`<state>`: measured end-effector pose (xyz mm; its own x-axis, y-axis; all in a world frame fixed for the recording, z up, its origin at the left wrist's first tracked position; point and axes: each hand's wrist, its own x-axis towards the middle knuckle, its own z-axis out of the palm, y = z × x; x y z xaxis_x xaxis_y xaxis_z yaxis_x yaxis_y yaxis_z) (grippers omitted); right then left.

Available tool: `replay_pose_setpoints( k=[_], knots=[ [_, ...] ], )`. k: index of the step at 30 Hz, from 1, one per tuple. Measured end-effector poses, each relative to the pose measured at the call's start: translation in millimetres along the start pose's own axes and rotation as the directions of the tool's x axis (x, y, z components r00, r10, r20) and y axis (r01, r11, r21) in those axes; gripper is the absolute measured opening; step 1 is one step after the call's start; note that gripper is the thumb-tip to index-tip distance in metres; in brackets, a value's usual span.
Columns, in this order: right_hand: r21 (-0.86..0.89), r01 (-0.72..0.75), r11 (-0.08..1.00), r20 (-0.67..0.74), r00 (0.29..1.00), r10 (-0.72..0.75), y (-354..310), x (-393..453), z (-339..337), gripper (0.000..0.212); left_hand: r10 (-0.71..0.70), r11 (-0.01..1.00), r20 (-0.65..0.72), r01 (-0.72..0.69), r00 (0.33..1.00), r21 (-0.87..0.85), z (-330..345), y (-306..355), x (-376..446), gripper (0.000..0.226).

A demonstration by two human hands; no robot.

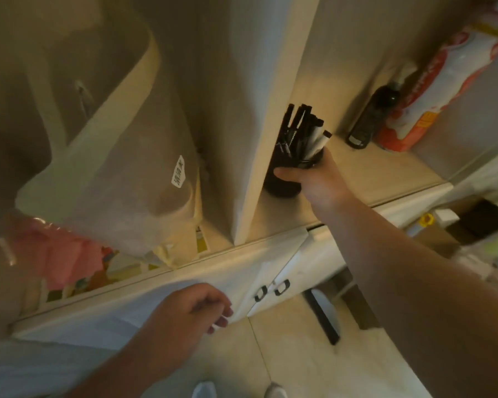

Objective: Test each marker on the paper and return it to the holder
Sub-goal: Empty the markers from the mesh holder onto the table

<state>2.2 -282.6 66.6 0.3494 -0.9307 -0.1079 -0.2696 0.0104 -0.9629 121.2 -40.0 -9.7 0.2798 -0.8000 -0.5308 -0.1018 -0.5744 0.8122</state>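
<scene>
A black cylindrical holder (281,183) stands on a shelf (385,173) of a pale cabinet, just right of a vertical divider. Several black and white markers (302,130) stick up out of it. My right hand (314,179) is wrapped around the holder's side, fingers on its front. Lower in the view, my left hand (190,311) hangs in front of the cabinet's lower edge with loosely curled fingers and nothing in it. No paper is visible.
A dark bottle (371,119) and a red-and-white package (431,96) stand farther right on the same shelf. Left of the divider sit a large pale bag (121,156) and pink items (55,254). Below are white cabinet doors with black handles (270,291).
</scene>
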Motion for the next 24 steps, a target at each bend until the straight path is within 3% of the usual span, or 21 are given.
replay_pose_setpoints(
  k=[8,13,16,24],
  knots=[
    [0.166,-0.041,0.985,-0.119,0.991,0.061,34.9,-139.2,-65.9,0.065,0.002,0.997,0.182,-0.015,0.983,0.071,29.0,-3.5,13.2,0.019],
    [0.263,-0.144,0.954,-0.230,0.951,0.207,67.3,-243.2,-92.3,0.074,-0.027,0.994,0.292,-0.006,0.956,0.110,67.9,-2.1,11.1,0.016],
    [0.328,-0.181,0.927,-0.297,0.912,0.283,90.7,-300.8,-104.2,0.074,-0.023,0.982,0.359,-0.046,0.933,0.184,103.0,3.4,-2.6,0.016],
    [0.427,-0.116,0.897,-0.562,0.743,0.364,126.7,-439.5,-118.7,0.060,0.043,0.916,0.542,-0.250,0.840,0.314,188.8,11.1,-64.3,0.017]
  ],
)
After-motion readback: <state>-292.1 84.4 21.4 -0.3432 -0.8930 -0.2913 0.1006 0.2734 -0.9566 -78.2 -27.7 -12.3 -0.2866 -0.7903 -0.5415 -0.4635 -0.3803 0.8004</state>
